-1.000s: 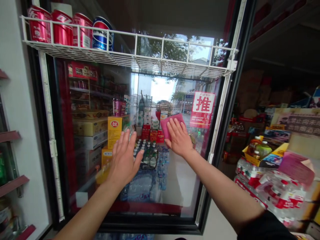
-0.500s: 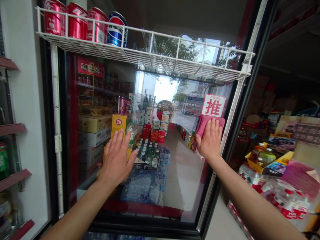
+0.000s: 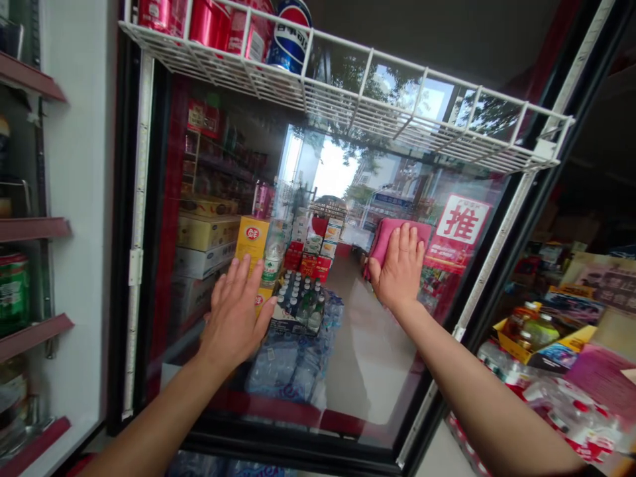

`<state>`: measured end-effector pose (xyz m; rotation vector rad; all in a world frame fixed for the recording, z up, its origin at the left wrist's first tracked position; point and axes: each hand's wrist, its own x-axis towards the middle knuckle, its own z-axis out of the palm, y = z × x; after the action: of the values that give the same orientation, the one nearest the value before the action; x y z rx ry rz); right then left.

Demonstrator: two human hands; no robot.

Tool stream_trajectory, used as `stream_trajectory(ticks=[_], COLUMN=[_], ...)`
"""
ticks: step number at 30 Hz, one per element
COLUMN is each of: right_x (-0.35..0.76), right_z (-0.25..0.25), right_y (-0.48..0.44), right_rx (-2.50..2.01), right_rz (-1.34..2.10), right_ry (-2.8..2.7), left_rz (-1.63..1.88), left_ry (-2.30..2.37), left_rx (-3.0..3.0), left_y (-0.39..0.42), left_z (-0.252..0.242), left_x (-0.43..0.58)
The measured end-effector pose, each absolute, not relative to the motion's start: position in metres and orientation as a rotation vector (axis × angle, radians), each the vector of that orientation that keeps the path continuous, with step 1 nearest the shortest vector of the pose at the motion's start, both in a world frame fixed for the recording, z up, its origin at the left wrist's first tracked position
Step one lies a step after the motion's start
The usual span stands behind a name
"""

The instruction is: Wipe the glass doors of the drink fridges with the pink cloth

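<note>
A pink cloth (image 3: 383, 240) lies folded flat on the glass door (image 3: 368, 371), under my right hand (image 3: 400, 268). That hand presses it against the pane with the fingers stretched out together. My left hand (image 3: 236, 315) rests against or just before the glass, fingers spread, with nothing in it. To the right of the cloth is a red and white push sign (image 3: 459, 222) on the pane. Across the upper door runs a white wire rack (image 3: 368, 109), holding several red cans (image 3: 211, 25) and a blue can (image 3: 291, 40) at its left end.
Left of the door are fridge shelves (image 3: 34, 228) with a green can (image 3: 12, 291). On the right stand a yellow carton of bottles (image 3: 539, 331) and wrapped bottle packs (image 3: 571, 411). Through the glass show boxes (image 3: 206, 235), bottles (image 3: 301, 298) and water packs (image 3: 288, 364).
My right hand has slid the pink cloth leftward across the glass, away from beneath the push sign, whose lower part now shows. My left hand stays spread at the pane; the view has shifted.
</note>
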<state>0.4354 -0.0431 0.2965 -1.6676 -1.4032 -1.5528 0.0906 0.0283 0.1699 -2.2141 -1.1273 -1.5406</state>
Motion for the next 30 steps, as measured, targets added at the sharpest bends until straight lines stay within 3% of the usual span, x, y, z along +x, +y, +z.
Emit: stream_trajectory(ticks=[30], right_x=[0.267], right_z=[0.297], right_y=[0.048], right_rx=[-1.431], right_rz=[-1.392], right_ry=[-1.760], left_rz=[-1.544], left_ry=[-1.289], left_rx=[-2.160], left_y=[0.043], left_z=[0.171], left_x=[0.027])
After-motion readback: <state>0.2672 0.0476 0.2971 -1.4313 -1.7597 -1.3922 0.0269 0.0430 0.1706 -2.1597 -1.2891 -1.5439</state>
